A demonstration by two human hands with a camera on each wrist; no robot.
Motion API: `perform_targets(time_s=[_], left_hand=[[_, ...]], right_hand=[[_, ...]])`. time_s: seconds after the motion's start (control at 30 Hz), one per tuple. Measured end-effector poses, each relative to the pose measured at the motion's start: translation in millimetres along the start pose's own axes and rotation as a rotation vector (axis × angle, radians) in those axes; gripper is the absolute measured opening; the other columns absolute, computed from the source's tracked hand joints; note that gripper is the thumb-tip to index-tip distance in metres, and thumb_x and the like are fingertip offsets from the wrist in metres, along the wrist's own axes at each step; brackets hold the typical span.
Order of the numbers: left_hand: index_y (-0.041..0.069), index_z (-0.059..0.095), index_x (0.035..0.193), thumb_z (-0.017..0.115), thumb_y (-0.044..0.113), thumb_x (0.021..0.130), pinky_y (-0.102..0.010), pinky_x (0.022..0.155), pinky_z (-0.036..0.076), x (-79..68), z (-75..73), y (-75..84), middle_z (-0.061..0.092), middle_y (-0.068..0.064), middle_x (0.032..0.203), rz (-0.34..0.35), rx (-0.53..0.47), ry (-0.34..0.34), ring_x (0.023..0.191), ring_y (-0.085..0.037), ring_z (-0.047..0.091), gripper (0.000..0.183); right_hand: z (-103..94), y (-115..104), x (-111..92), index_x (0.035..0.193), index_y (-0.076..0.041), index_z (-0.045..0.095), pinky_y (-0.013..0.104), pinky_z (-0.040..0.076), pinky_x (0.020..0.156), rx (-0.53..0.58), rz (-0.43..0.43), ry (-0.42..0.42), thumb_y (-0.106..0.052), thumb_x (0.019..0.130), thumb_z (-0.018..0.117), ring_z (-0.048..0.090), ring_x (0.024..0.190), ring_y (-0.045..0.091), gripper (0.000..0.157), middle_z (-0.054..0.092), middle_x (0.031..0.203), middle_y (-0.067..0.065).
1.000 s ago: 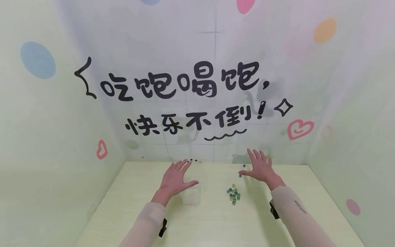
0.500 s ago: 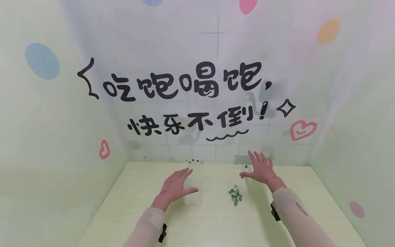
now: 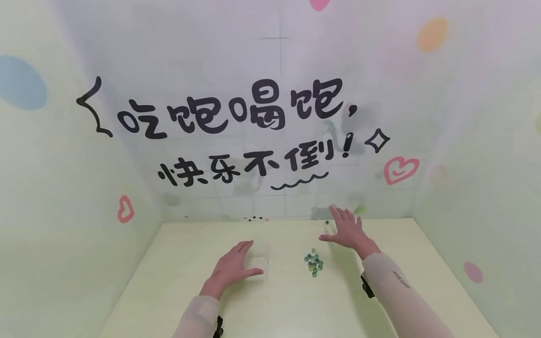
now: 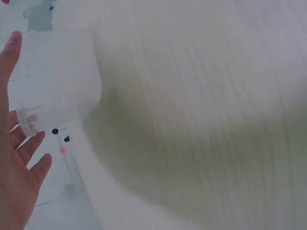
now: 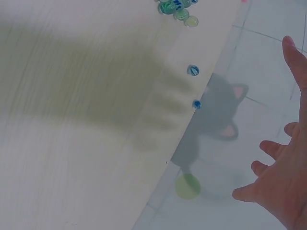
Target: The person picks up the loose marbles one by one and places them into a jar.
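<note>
A translucent plastic container stands left of the middle of the table. My left hand is beside it, fingers and thumb spread around its left side. In the left wrist view the container shows next to the thumb and fingertips; whether they touch it I cannot tell. My right hand hovers over the back right of the table, fingers spread, holding nothing. A cluster of green and blue glass marbles lies between the hands. Two loose blue marbles, one nearer and one by the back edge, show in the right wrist view.
The pale wood-grain table meets a printed curtain wall with black lettering at its back edge. Similar light walls rise on both sides. The right arm's shadow falls across the table.
My left hand has come lower and toward me, down beside the container. The right hand has kept nearly the same place over the table. The head view has shifted slightly.
</note>
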State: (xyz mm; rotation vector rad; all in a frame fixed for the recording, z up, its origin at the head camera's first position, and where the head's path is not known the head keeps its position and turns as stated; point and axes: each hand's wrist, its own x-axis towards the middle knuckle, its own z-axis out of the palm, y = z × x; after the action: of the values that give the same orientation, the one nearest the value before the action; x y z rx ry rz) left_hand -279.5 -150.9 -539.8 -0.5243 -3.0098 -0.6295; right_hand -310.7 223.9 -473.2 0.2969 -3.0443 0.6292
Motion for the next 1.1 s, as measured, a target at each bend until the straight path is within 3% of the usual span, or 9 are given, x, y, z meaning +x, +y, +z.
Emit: perform_targets(time_s=[0.3, 0.5, 0.73, 0.9, 1.1], left_hand=[[0.006, 0.04, 0.15, 0.08, 0.054, 0.077, -0.054, 0.101, 0.049, -2.8, 6.6, -2.1, 0.044, -0.016, 0.15, 0.014, -0.114, 0.02, 0.136, -0.037, 0.048, 0.096], [0.007, 0.039, 0.151, 0.08, 0.052, 0.078, -0.054, 0.105, 0.047, -2.8, 7.8, -1.0, 0.043, -0.016, 0.151, 0.003, -0.165, 0.003, 0.138, -0.037, 0.046, 0.096], [0.008, 0.043, 0.146, 0.086, 0.044, 0.074, -0.049, 0.108, 0.045, -1.6, 17.9, -7.3, 0.047, -0.01, 0.146, 0.009, -0.298, 0.044, 0.134, -0.032, 0.05, 0.091], [0.009, 0.043, 0.143, 0.087, 0.041, 0.074, -0.051, 0.105, 0.047, -1.1, 22.4, -10.2, 0.05, -0.01, 0.143, 0.011, -0.356, 0.066, 0.131, -0.032, 0.053, 0.088], [0.01, 0.041, 0.142, 0.086, 0.045, 0.074, -0.051, 0.103, 0.048, -1.6, 23.1, -9.7, 0.052, -0.011, 0.141, 0.0, -0.369, 0.075, 0.131, -0.032, 0.053, 0.088]], right_hand=[[3.5, 0, 1, 0.158, -0.002, 0.019, 0.08, 0.011, 0.11, 0.0, -0.006, -0.018, -0.052, 0.082, 0.076, 0.021, 0.145, 0.054, 0.107, 0.029, 0.157, 0.029], [12.1, 3, 2, 0.157, 0.0, 0.02, 0.08, 0.015, 0.109, 0.002, -0.005, -0.017, -0.048, 0.084, 0.075, 0.026, 0.143, 0.052, 0.104, 0.032, 0.156, 0.028], [26.0, 8, 4, 0.149, 0.004, 0.037, 0.061, 0.039, 0.109, 0.058, -0.1, 0.095, -0.025, 0.087, 0.077, 0.043, 0.135, 0.049, 0.079, 0.042, 0.148, 0.03], [42.6, 14, 3, 0.138, 0.003, 0.05, 0.057, 0.048, 0.1, 0.051, -0.148, 0.188, -0.016, 0.087, 0.076, 0.056, 0.122, 0.045, 0.06, 0.053, 0.135, 0.025], [59.8, 18, 2, 0.131, 0.002, 0.058, 0.054, 0.051, 0.095, 0.077, -0.135, 0.232, -0.013, 0.088, 0.075, 0.061, 0.114, 0.04, 0.049, 0.059, 0.129, 0.021]])
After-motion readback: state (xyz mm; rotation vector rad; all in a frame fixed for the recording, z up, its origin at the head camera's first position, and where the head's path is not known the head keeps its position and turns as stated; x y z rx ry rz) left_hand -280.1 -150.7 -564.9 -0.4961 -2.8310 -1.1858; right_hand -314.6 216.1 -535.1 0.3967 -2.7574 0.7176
